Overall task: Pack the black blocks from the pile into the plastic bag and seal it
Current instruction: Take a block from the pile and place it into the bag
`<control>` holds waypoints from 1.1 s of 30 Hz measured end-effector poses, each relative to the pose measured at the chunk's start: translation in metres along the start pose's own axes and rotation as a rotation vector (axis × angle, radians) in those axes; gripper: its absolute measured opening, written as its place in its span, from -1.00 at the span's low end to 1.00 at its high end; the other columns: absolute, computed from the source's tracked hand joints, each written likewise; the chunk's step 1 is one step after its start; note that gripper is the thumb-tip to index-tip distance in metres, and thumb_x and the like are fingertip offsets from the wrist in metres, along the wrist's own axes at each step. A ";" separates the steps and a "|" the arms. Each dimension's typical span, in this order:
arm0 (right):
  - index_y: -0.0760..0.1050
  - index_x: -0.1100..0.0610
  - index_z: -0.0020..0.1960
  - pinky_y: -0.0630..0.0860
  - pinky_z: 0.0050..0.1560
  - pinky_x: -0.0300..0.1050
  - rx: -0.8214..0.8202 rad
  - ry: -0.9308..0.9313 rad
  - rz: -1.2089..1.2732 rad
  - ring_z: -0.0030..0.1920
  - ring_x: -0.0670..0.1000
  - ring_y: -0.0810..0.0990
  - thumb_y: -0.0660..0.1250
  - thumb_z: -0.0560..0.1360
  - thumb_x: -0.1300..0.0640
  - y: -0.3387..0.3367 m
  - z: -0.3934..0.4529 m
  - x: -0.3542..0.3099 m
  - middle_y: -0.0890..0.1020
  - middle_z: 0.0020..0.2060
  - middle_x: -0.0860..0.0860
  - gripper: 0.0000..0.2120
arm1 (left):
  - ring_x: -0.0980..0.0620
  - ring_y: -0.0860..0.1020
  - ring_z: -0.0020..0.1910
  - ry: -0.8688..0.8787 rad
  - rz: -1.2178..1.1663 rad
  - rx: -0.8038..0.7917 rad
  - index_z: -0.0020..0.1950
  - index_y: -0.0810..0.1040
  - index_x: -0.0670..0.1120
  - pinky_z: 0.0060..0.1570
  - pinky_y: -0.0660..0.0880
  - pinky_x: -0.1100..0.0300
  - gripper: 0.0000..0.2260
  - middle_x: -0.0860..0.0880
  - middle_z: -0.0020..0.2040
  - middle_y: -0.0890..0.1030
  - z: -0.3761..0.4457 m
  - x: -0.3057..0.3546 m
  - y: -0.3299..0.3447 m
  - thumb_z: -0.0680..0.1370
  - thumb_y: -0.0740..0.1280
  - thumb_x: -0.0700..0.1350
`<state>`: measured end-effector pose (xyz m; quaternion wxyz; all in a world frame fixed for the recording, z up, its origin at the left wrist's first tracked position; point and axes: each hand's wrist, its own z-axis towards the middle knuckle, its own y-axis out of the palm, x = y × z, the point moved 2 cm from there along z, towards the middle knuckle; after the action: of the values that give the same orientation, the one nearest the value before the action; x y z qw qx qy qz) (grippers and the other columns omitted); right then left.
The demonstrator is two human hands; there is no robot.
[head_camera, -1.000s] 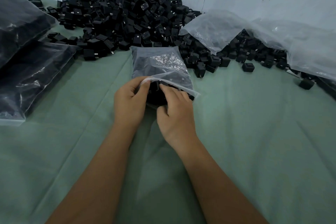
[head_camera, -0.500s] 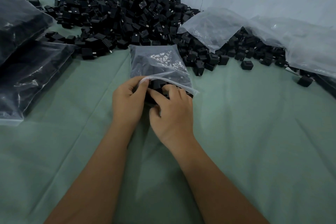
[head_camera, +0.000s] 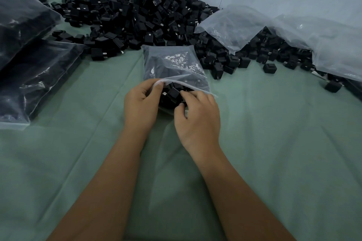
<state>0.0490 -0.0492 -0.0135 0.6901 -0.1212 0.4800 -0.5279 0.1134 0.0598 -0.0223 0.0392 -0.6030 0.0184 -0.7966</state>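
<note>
A clear plastic bag (head_camera: 172, 64) lies flat near the middle of a counter (head_camera: 274, 143) covered in green cloth, its mouth facing the person and unsealed. It is packed with black blocks (head_camera: 173, 92), several showing at the mouth.

The left hand (head_camera: 142, 103) pinches the upper lip of the mouth at its left corner between thumb and forefinger, lifting the film. The right hand (head_camera: 197, 115) sits at the mouth with fingers (head_camera: 188, 95) curled; their tips touch the blocks just inside. Whether they grip a block cannot be told.

Behind the bag, along the far edge against the wall, a big pile (head_camera: 137, 11) of loose black blocks spreads left to right, touching the bag's far end. Two dark filled bags (head_camera: 33, 68) are stacked at the left edge. Cloudy plastic sheets (head_camera: 235, 23) drape over the pile toward the right edge, with a few stray blocks (head_camera: 270, 68) on the cloth nearby.
</note>
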 end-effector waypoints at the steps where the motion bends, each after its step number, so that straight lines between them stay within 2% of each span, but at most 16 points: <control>1: 0.62 0.21 0.17 0.44 0.09 -0.03 0.000 -0.005 0.000 0.04 0.14 0.54 0.27 0.45 0.19 0.000 0.000 0.000 0.65 -0.02 0.09 -0.67 | 0.09 0.64 -0.10 -0.005 0.000 -0.003 -0.03 0.69 0.00 -0.03 0.55 0.16 -0.81 0.04 -0.15 0.71 0.000 0.000 0.000 0.61 0.27 -0.15; 4: 0.61 0.18 0.20 0.46 0.09 -0.02 0.009 -0.022 0.007 0.04 0.13 0.55 0.26 0.44 0.19 -0.001 0.000 -0.002 0.65 -0.03 0.07 -0.64 | -0.01 0.65 -0.04 -0.011 0.007 -0.009 -0.02 0.69 -0.02 0.05 0.56 0.02 -0.80 0.01 -0.13 0.71 0.000 0.000 0.000 0.61 0.26 -0.14; 6: 0.62 0.07 0.21 0.47 0.09 -0.02 0.011 -0.041 0.040 0.01 0.11 0.55 0.25 0.42 0.17 -0.002 -0.001 -0.005 0.64 -0.04 0.05 -0.61 | -0.03 0.65 -0.04 -0.012 0.010 -0.007 -0.01 0.70 -0.04 0.07 0.56 -0.06 -0.80 0.00 -0.12 0.71 0.000 0.000 -0.001 0.61 0.26 -0.13; 10: 0.65 -0.05 0.15 0.42 0.17 0.05 -0.110 -0.086 0.030 0.11 0.15 0.53 0.24 0.39 0.11 0.004 -0.003 -0.005 0.61 0.10 0.12 -0.61 | -0.02 0.65 -0.05 -0.022 0.023 -0.007 -0.01 0.70 -0.03 0.06 0.57 -0.08 -0.80 0.02 -0.13 0.70 0.000 0.001 -0.001 0.61 0.26 -0.12; 13: 0.65 -0.02 0.14 0.39 0.16 -0.01 -0.170 -0.104 -0.035 0.13 0.12 0.50 0.22 0.40 0.07 0.008 -0.003 -0.003 0.61 0.12 0.06 -0.62 | -0.05 0.64 -0.06 -0.024 0.028 -0.003 -0.03 0.69 -0.04 0.04 0.56 -0.06 -0.81 -0.03 -0.14 0.70 0.000 0.000 -0.001 0.61 0.27 -0.13; 16: 0.65 0.03 0.13 0.38 0.10 -0.04 -0.144 -0.130 -0.047 0.09 0.11 0.52 0.23 0.40 0.09 0.009 -0.003 -0.002 0.63 0.06 0.02 -0.64 | -0.07 0.63 -0.05 -0.020 0.038 -0.003 -0.03 0.69 -0.05 0.05 0.56 -0.07 -0.81 -0.04 -0.13 0.70 0.000 0.000 -0.001 0.61 0.27 -0.13; 21: 0.65 0.10 0.11 0.47 0.08 0.02 -0.112 -0.140 0.008 0.04 0.16 0.53 0.38 0.41 0.21 0.009 0.000 0.003 0.61 0.00 0.08 -0.72 | -0.05 0.64 -0.04 -0.023 0.045 -0.004 -0.02 0.70 -0.06 0.06 0.55 -0.07 -0.81 -0.02 -0.13 0.70 0.000 0.000 -0.001 0.60 0.27 -0.12; 24: 0.63 0.07 0.11 0.46 0.09 -0.06 -0.122 -0.091 0.061 0.07 0.11 0.51 0.42 0.41 0.18 0.009 0.001 0.004 0.59 -0.01 0.04 -0.73 | -0.05 0.64 -0.05 -0.022 0.039 -0.006 -0.03 0.70 -0.05 0.05 0.56 -0.06 -0.81 -0.03 -0.13 0.70 0.001 0.000 -0.001 0.60 0.28 -0.12; 27: 0.58 0.02 0.11 0.47 0.07 -0.13 -0.062 0.021 0.241 0.04 0.03 0.55 0.44 0.40 0.11 0.006 0.002 0.004 0.61 -0.04 -0.05 -0.72 | -0.02 0.64 -0.10 -0.017 0.024 -0.004 -0.08 0.68 0.00 0.01 0.55 -0.02 -0.82 -0.05 -0.15 0.70 0.001 0.000 -0.001 0.60 0.28 -0.12; 29: 0.49 -0.03 0.02 0.51 -0.01 -0.13 0.001 0.110 0.347 -0.04 -0.04 0.56 0.45 0.40 0.06 0.004 0.004 0.005 0.60 -0.10 -0.13 -0.77 | 0.04 0.63 -0.13 -0.023 0.017 -0.001 -0.10 0.67 0.03 0.00 0.54 0.02 -0.82 -0.04 -0.15 0.70 0.001 0.000 0.000 0.60 0.29 -0.13; 31: 0.43 -0.03 -0.08 0.51 -0.09 -0.16 0.038 0.156 0.352 -0.11 -0.09 0.54 0.45 0.42 0.04 0.003 0.006 0.007 0.56 -0.15 -0.15 -0.80 | -0.01 0.64 -0.09 -0.020 0.023 -0.006 -0.08 0.68 0.04 0.01 0.55 0.00 -0.82 -0.03 -0.14 0.70 0.000 -0.001 0.000 0.60 0.29 -0.13; 33: 0.50 0.03 -0.09 0.48 -0.10 -0.26 0.035 0.163 0.337 -0.11 -0.11 0.53 0.45 0.45 0.07 0.005 0.009 0.010 0.54 -0.11 -0.12 -0.86 | -0.03 0.65 -0.05 -0.018 0.026 -0.030 -0.04 0.70 0.01 0.05 0.57 -0.02 -0.83 0.00 -0.12 0.71 -0.001 0.000 0.000 0.58 0.30 -0.13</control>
<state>0.0588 -0.0583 -0.0179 0.7297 0.0161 0.5385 -0.4211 0.1128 0.0602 -0.0222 0.0406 -0.6104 0.0377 -0.7901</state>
